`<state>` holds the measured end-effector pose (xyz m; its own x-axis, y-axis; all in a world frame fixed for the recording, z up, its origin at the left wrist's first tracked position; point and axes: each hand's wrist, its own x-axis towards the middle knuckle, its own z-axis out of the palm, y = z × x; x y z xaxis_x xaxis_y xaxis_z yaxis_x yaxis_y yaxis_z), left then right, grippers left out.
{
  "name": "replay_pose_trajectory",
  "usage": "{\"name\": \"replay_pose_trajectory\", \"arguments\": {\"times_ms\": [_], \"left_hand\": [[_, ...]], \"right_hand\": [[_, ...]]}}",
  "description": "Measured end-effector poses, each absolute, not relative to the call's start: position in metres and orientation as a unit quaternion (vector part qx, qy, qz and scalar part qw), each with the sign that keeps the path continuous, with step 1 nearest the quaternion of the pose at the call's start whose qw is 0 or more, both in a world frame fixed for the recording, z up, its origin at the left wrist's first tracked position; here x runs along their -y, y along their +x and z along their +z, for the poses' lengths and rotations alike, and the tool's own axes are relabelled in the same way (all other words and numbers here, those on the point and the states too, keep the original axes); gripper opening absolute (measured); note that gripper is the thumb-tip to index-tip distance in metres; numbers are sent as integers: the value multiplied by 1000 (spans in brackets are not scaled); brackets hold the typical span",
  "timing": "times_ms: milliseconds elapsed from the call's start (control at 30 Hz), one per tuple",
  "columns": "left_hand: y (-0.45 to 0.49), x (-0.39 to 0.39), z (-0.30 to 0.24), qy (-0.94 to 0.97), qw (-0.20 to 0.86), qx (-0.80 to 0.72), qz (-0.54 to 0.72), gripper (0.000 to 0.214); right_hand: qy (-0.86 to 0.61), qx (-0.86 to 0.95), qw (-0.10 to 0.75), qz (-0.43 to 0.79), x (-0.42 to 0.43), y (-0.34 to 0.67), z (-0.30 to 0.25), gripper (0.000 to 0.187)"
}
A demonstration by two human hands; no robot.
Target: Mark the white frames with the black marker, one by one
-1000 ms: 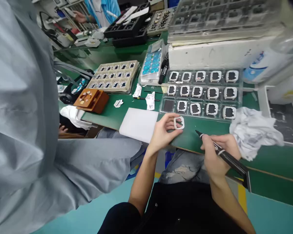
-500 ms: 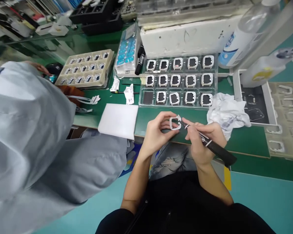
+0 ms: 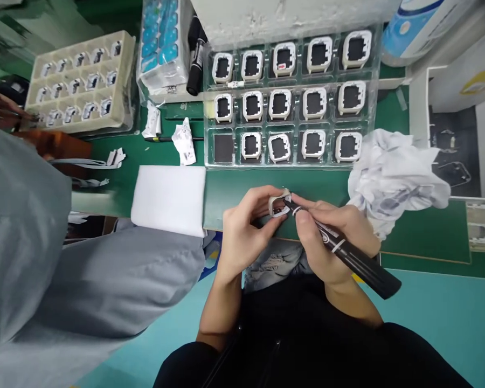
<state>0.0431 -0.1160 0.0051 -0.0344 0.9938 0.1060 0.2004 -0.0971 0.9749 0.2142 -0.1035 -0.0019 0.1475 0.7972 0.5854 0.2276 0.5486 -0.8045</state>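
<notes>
In the head view, you are pinching the small white frame [image 3: 278, 206] in your left hand [image 3: 242, 233]. Thumb and fingers are closed on its outer edges, just above the near edge of the green bench [image 3: 428, 234]. Your right hand [image 3: 332, 237] is wrapping tightly round the black marker [image 3: 345, 251], fingers curled shut on the barrel, and its tip is touching the frame's right side.

The frame looks light and stiff, but thin-walled and open in the middle, so it is probably easy to flex or crack. Gripping it by opposite outer rims, as you are doing, seems the safest hold. Its smooth plastic may slip under the pressure of the tip.

Beyond your hands, the clear tray [image 3: 372, 116] is holding rows of similar frames, with its near-left pocket showing only a dark insert. A crumpled cloth [image 3: 396, 175] is lying to your right and a white pad [image 3: 170, 199] to your left. A co-worker's grey sleeve [image 3: 44, 253] is filling the left side, with a beige tray [image 3: 123, 116] behind it.
</notes>
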Motion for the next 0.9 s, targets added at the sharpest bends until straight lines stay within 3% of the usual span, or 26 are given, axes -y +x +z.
{"name": "replay_pose_trajectory", "arguments": {"times_ms": [900], "left_hand": [[44, 117, 1, 612, 352, -500, 503, 39]], "right_hand": [[-406, 627, 636, 194, 99, 211, 4, 20]]}}
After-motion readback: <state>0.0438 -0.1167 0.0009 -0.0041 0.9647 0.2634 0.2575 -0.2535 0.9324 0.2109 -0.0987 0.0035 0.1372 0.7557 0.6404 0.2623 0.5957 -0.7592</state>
